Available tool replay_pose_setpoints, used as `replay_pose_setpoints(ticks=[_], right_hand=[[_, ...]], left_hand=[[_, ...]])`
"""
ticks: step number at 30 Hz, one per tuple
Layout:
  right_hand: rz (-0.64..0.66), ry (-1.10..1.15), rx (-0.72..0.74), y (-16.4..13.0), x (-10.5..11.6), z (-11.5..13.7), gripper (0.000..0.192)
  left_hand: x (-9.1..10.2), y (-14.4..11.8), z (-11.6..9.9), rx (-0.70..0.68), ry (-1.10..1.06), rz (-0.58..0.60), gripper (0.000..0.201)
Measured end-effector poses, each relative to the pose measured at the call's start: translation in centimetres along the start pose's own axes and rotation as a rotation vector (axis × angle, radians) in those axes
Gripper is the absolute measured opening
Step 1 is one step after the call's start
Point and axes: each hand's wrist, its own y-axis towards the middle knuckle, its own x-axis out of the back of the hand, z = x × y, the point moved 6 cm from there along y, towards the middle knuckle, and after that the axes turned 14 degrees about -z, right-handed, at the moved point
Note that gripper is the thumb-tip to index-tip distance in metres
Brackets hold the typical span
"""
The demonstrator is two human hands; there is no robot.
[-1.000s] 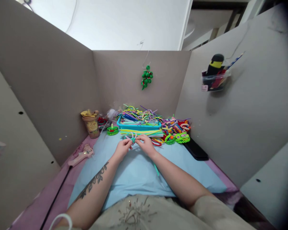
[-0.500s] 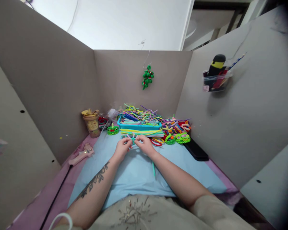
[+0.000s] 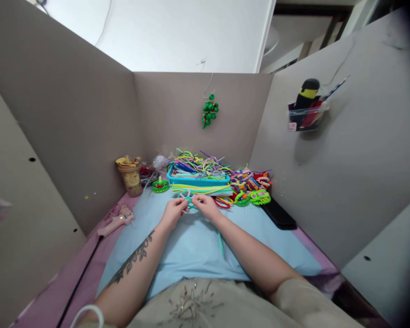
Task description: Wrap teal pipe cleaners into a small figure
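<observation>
Between my two hands is a small piece of bent pipe cleaners (image 3: pixel 190 201), teal with pale lilac ends sticking up. My left hand (image 3: pixel 175 212) pinches its left side, and my right hand (image 3: pixel 207 207) pinches its right side. The fingertips of both hands nearly meet over it, hiding part of its shape. A loose teal pipe cleaner end (image 3: pixel 221 243) shows beside my right forearm. Just behind my hands lies a bundle of straight yellow, green and white pipe cleaners (image 3: pixel 201 189). Scissors with red and yellow handles (image 3: pixel 222 203) lie close to my right hand.
A blue basket (image 3: pixel 200 181) heaped with pipe cleaners stands at the back. Green fuzzy figures (image 3: pixel 259 197) and a black case (image 3: pixel 278 212) are at right. A pink glue gun (image 3: pixel 116 222) and a cup (image 3: pixel 130 176) are at left. Grey panels (image 3: pixel 177 118) enclose the table.
Both hands stay in nearly the same place, still pinching the piece. Its teal part shows slightly more below the fingers, and the loose teal end has shifted a little.
</observation>
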Motion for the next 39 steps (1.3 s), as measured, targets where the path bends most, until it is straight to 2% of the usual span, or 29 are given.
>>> replay_pose_setpoints(ticks=[3, 10, 14, 20, 24, 28, 31, 34, 37, 39], right_hand=[[-0.001, 0.006, -0.041, 0.1, 0.1, -0.4, 0.025], [-0.031, -0.024, -0.061, 0.0, -0.1, -1.1, 0.019], [-0.063, -0.126, 0.023, 0.0, -0.2, -1.1, 0.015], [-0.122, -0.268, 0.128, 0.0, -0.3, -0.8, 0.017], [-0.092, -0.221, 0.101, 0.2, 0.0, -0.5, 0.012], [-0.158, -0.267, 0.213, 0.2, 1.1, 1.2, 0.013], [-0.109, -0.406, 0.297, -0.3, 0.7, 2.0, 0.014], [-0.032, -0.580, 0.320, -0.9, -0.2, 1.4, 0.013], [0.023, -0.692, 0.259, -1.0, -0.6, 0.1, 0.022], [0.051, -0.696, 0.192, -1.0, -0.6, -0.7, 0.020]], left_hand=[[0.1, 0.2, 0.3, 0.006, 0.011, -0.014, 0.030], [-0.1, 0.0, -0.3, -0.082, 0.101, -0.007, 0.028], [-0.3, -0.2, -0.3, -0.081, 0.156, 0.001, 0.026], [-0.8, -0.5, -0.4, -0.054, 0.124, 0.053, 0.027], [-0.3, -0.4, -0.2, -0.014, 0.107, -0.023, 0.030], [0.6, 0.2, 0.1, 0.019, 0.039, -0.120, 0.033], [1.2, 0.6, 0.3, 0.042, -0.029, -0.174, 0.036], [1.5, 0.8, 0.6, 0.076, -0.100, -0.196, 0.039], [1.6, 1.0, 0.9, 0.101, -0.145, -0.197, 0.040], [1.7, 1.2, 1.0, 0.099, -0.148, -0.195, 0.040]])
